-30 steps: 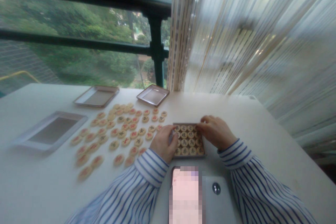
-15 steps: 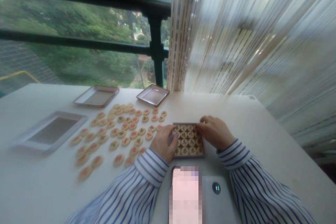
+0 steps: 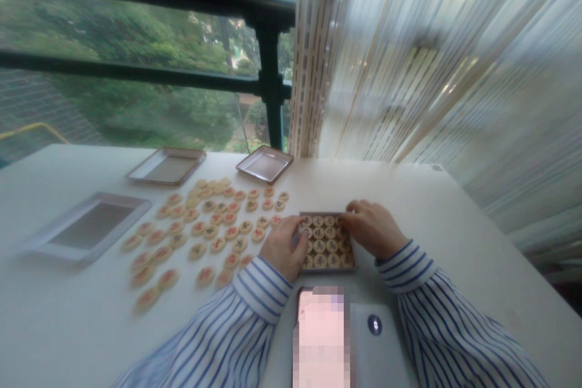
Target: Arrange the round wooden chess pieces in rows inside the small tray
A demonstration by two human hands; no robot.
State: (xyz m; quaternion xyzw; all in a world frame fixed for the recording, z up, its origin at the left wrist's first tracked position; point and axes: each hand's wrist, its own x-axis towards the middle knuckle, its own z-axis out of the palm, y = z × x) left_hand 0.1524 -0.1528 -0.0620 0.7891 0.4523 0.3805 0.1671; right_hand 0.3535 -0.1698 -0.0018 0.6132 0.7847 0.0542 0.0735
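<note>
A small shallow tray lies on the table in front of me, with rows of round wooden xiangqi pieces bearing black characters inside it. My left hand grips the tray's left side, its thumb over the rim and the left column of pieces. At the far right corner, my right hand has its bent fingers closed on the tray's edge, partly covering the corner piece. Many loose xiangqi pieces, with red or black characters, are spread on the table left of my left hand.
On the white table stand a square tray, a larger tray and a pale tray. A phone and a white device with a lit display lie near me. A strand curtain hangs behind.
The device's display has changed from green lights to a white digit. Both hands, the tray and the pieces stay where they were.
</note>
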